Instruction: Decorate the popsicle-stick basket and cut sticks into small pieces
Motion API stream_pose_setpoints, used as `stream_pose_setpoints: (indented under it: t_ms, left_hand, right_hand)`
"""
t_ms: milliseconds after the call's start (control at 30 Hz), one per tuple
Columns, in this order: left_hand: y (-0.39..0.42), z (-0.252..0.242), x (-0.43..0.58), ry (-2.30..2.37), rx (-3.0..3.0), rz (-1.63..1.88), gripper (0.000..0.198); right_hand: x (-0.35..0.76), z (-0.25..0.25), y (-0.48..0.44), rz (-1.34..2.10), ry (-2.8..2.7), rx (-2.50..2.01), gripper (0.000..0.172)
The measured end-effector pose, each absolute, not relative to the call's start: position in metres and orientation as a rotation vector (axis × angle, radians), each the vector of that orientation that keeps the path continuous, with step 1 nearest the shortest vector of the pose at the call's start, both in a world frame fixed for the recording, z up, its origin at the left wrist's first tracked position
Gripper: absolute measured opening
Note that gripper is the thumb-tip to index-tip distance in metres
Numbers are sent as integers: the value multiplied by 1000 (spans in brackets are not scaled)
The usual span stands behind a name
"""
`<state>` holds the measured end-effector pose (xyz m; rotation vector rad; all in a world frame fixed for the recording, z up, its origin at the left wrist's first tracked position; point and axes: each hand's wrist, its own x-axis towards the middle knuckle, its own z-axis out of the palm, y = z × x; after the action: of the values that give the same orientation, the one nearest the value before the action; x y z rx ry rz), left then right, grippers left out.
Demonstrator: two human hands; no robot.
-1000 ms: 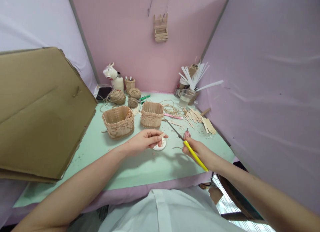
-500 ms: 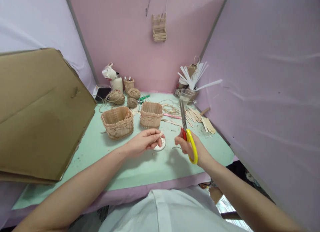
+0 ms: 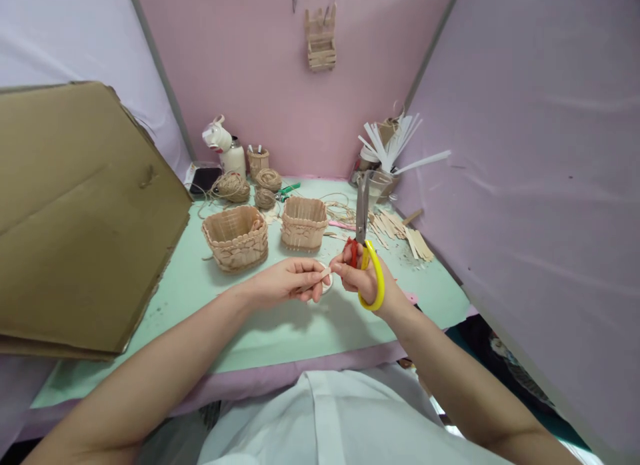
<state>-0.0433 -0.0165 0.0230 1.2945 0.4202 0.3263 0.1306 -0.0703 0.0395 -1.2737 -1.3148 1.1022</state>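
Between thumb and fingertips, my left hand (image 3: 300, 279) pinches a small pale piece of wood stick (image 3: 325, 273). Scissors (image 3: 361, 218) with red and yellow handles are held in my right hand (image 3: 361, 271), their blades pointing up and away and looking closed. The right thumb and forefinger reach the free end of the small piece, close to the left fingertips. Partly hidden behind the left fingers is a small round white dish (image 3: 329, 285) on the table. Beyond my hands stand two wooden-stick baskets, the left basket (image 3: 235, 238) and the right basket (image 3: 304, 225).
Balls of twine (image 3: 231, 187) lie at the back left, near green-handled pliers (image 3: 289, 190) and a bottle (image 3: 233, 161). Flat wooden sticks (image 3: 417, 245) are scattered at right, below a cup of white strips (image 3: 395, 148). A cardboard sheet (image 3: 85, 218) leans along the left side.
My right hand has moved left with the scissors, bringing its fingertips to the small piece in my left hand. The scissor blades now look closed. The view has tipped slightly.
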Motion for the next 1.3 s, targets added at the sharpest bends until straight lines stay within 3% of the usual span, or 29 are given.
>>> stream_pose_setpoints:
  t_ms: [233, 500, 733, 1033, 1300]
  left_hand:
    - [-8, 27, -44, 550, 1201, 582, 24]
    - [-1, 6, -38, 965, 2077, 663, 22]
    - [0, 1, -38, 943, 2388, 545, 17]
    - [3, -2, -36, 896, 2353, 598, 17]
    - [0, 7, -37, 849, 1634, 642, 42]
  right_hand:
    - [153, 50, -75, 965, -1298, -1302, 25]
    - [175, 48, -82, 766, -1453, -1683, 23]
    - [171, 32, -76, 697, -1561, -1660, 28]
    - [169, 8, -68, 664, -1738, -1770, 27]
    - [157, 2, -71, 735, -1722, -1757, 28]
